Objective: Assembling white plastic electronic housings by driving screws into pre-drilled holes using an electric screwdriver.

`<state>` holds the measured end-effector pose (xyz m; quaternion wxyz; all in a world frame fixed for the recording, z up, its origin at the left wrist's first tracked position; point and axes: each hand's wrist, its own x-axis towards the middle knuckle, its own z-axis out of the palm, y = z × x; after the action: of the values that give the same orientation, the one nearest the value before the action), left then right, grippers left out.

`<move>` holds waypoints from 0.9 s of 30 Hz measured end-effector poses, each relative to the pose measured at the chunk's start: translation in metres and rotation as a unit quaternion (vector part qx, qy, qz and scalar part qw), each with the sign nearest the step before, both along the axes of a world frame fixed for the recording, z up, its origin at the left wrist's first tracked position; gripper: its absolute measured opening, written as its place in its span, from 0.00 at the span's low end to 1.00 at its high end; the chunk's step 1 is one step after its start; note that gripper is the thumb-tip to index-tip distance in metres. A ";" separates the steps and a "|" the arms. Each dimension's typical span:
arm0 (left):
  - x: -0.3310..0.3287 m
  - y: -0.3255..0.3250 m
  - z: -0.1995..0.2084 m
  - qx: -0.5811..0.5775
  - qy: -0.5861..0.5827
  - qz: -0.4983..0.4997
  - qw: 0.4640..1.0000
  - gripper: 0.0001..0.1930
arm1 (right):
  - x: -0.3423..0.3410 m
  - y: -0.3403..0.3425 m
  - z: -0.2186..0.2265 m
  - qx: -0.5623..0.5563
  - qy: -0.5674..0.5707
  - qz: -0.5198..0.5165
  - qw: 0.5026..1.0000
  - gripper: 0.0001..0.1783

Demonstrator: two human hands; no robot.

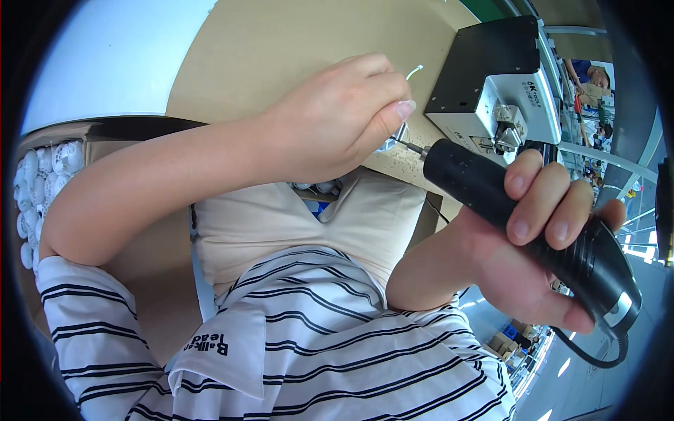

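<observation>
My right hand (523, 245) is wrapped round a black corded electric screwdriver (460, 172), which slants up to the left. Its thin bit points at a small bluish, clear-looking part (387, 146) in the pinched fingers of my left hand (337, 116). The tip is at or very near this part; I cannot tell if it touches. A thin pale wire (415, 71) with a small plug end sticks up beyond my left fingers. Most of the held part is hidden behind the hand, so its kind does not show.
A black and silver screw feeder (516, 105) stands on the tan bench (239, 63), right of my left hand. Tiny dark bits lie before it. A white surface (112, 63) covers the far left. Below sits a carton of white rounded parts (43, 175). Another person (595, 76) is at far right.
</observation>
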<state>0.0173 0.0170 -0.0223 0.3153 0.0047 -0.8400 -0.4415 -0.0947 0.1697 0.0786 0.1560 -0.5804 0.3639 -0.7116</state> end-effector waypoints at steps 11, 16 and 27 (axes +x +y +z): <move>0.002 0.001 0.003 0.004 -0.023 0.002 1.000 0.10 | -0.002 -0.003 -0.005 -0.030 -0.035 0.006 0.999 0.50; 0.003 0.002 0.004 0.001 -0.031 0.004 1.000 0.10 | 0.000 -0.002 -0.008 -0.035 -0.026 0.010 0.999 0.49; 0.005 0.002 0.004 0.006 -0.048 0.007 0.999 0.11 | 0.001 -0.003 -0.006 -0.031 -0.018 0.017 0.999 0.49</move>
<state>0.0223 0.0192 -0.0184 0.2776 0.0339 -0.8516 -0.4433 -0.0935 0.1664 0.0728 0.1570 -0.5785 0.3290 -0.7297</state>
